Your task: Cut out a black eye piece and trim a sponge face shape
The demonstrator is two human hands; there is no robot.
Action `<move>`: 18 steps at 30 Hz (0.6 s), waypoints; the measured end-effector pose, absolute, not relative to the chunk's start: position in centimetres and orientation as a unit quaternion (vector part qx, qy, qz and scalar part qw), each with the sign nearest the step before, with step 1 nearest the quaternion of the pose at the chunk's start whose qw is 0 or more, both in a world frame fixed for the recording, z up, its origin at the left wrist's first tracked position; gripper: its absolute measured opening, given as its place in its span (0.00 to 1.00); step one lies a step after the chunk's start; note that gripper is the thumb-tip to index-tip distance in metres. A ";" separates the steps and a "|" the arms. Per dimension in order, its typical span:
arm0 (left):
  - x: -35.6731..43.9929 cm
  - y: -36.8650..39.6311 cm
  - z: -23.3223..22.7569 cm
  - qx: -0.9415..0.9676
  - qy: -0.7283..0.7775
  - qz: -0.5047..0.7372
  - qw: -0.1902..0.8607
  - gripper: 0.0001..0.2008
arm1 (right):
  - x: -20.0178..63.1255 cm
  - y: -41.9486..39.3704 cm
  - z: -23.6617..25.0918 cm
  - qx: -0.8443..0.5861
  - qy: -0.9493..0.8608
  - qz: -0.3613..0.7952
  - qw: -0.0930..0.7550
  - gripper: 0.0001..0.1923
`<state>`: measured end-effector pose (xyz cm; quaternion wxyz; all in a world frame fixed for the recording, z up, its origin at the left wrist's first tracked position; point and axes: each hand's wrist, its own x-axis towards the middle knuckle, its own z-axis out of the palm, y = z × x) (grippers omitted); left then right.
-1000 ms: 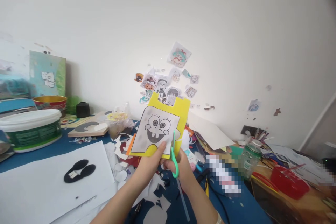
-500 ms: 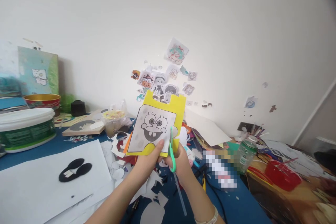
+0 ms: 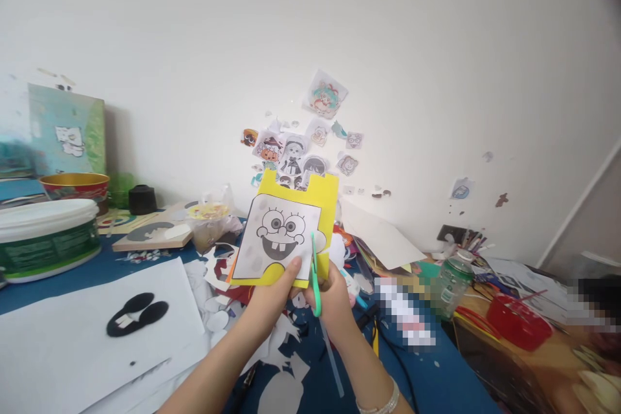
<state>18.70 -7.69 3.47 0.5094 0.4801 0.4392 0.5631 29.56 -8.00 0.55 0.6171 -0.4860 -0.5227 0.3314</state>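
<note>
Just above the left hand (image 3: pixel 274 294), which pinched its bottom edge, stood the yellow card (image 3: pixel 291 233); the right hand (image 3: pixel 332 291) gripped green scissors (image 3: pixel 315 272), blades apparently pointing up its right side

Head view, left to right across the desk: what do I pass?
White tub → black cutout on white paper → left hand holding the yellow cartoon-face card → right hand with green scissors → glass jar → red container.
</note>
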 end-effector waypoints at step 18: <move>17.3 -6.2 2.9 0.501 0.428 0.561 0.501 0.20 | 31.2 -7.7 0.0 -0.464 -0.579 0.349 0.572 0.14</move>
